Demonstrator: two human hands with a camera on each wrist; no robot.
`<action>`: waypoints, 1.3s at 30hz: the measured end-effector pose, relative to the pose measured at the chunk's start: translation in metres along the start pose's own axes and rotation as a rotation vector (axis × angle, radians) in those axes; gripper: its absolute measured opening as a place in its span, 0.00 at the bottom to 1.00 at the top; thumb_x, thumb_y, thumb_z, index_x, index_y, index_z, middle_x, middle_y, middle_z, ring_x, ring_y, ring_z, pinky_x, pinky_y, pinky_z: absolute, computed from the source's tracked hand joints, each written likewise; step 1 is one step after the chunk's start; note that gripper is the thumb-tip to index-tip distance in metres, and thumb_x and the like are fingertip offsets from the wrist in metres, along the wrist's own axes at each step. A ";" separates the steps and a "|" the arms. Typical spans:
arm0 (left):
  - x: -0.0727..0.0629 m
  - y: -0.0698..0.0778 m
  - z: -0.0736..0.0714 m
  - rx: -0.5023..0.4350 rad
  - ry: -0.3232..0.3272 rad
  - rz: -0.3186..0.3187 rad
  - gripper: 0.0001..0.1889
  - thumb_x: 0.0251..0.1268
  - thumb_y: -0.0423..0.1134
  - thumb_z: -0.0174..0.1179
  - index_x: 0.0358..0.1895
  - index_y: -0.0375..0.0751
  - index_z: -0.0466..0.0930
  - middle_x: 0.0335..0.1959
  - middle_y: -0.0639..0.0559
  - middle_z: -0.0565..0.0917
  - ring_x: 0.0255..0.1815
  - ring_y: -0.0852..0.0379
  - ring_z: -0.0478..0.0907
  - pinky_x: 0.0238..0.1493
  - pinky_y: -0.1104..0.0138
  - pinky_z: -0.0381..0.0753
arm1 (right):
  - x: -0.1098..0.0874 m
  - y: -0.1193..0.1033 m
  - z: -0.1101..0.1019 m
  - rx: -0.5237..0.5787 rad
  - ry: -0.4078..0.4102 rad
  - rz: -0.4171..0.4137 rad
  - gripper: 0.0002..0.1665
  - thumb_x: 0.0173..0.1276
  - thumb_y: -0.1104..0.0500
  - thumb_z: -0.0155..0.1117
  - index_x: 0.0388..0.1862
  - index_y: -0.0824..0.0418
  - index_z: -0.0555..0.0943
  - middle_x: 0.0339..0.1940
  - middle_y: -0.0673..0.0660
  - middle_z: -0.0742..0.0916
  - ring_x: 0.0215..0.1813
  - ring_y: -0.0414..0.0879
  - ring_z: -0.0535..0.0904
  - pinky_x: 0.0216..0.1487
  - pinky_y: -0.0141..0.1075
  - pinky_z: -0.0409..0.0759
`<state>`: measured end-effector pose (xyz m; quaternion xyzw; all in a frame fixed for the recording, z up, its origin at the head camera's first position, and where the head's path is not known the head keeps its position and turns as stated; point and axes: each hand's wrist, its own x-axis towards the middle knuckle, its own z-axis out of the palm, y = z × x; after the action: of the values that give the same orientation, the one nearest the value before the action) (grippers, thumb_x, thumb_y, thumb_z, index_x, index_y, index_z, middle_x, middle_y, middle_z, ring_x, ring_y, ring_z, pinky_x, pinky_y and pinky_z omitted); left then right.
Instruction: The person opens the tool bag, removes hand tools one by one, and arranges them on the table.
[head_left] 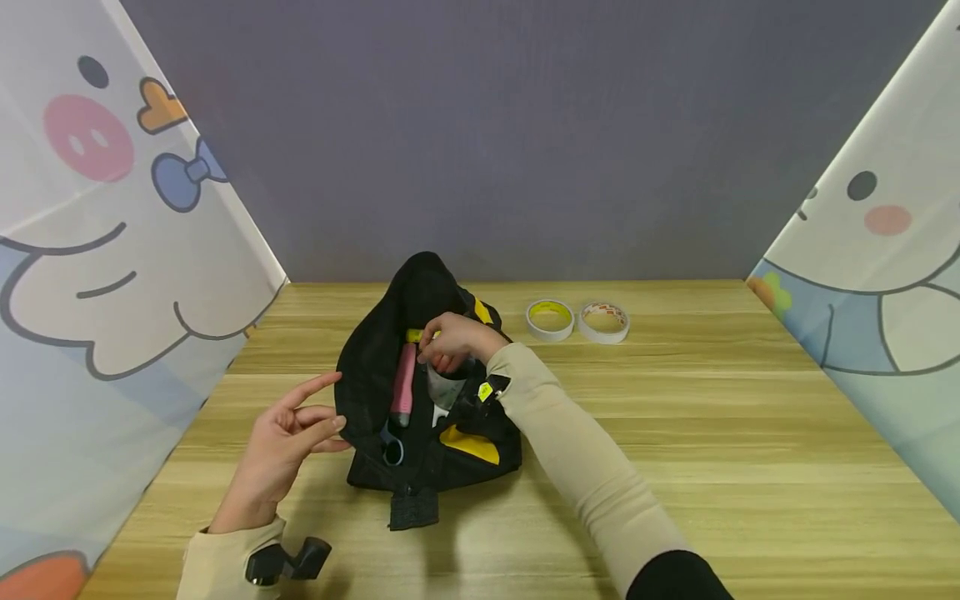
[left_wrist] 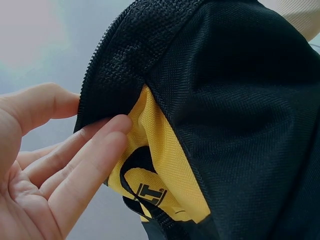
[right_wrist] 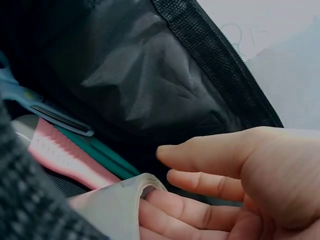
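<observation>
A black bag [head_left: 367,358] with yellow patches stands unzipped on the table. At its left edge my left hand [head_left: 288,437] pinches the zippered rim, the thumb behind it and fingers against the yellow fabric [left_wrist: 167,155]. My right hand [head_left: 457,337] reaches into the opening. In the right wrist view, several of its fingers curl inside the hole of a pale tape roll [right_wrist: 115,207], while the thumb stays apart from it. Beside the roll lie a pink-handled tool [right_wrist: 70,155], a green strip-like item [right_wrist: 102,152] and a light blue-handled tool [right_wrist: 45,107], partly hidden.
Two white tape rolls, one with a yellow core [head_left: 550,321] and one with a printed core [head_left: 603,322], lie side by side right of the bag. A grey wall [head_left: 525,142] backs the wooden table [head_left: 712,417]; cartoon-printed curtains [head_left: 150,333] flank it.
</observation>
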<state>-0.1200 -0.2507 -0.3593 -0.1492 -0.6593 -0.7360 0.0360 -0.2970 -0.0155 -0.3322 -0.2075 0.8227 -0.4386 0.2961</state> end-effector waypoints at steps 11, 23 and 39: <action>0.000 0.000 0.001 -0.040 -0.031 0.053 0.30 0.65 0.14 0.52 0.68 0.39 0.73 0.36 0.51 0.89 0.33 0.59 0.84 0.32 0.57 0.89 | -0.001 0.000 0.004 -0.114 -0.037 0.043 0.12 0.61 0.66 0.74 0.42 0.64 0.81 0.29 0.56 0.84 0.27 0.45 0.79 0.27 0.33 0.82; -0.001 0.000 0.000 -0.048 -0.054 0.069 0.30 0.66 0.13 0.51 0.68 0.39 0.73 0.36 0.50 0.89 0.35 0.59 0.84 0.32 0.58 0.89 | -0.011 -0.012 -0.007 -0.069 -0.042 -0.025 0.17 0.66 0.69 0.65 0.54 0.69 0.83 0.25 0.55 0.82 0.22 0.44 0.71 0.23 0.32 0.73; 0.000 0.001 0.003 -0.043 -0.052 0.054 0.30 0.66 0.14 0.52 0.68 0.41 0.73 0.36 0.51 0.89 0.35 0.59 0.84 0.32 0.58 0.89 | -0.021 -0.025 -0.014 -0.093 0.118 -0.184 0.13 0.59 0.59 0.77 0.40 0.65 0.87 0.42 0.55 0.86 0.41 0.45 0.79 0.38 0.31 0.80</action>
<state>-0.1191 -0.2480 -0.3582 -0.1866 -0.6399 -0.7446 0.0354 -0.2882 -0.0076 -0.2988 -0.2693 0.8356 -0.4370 0.1956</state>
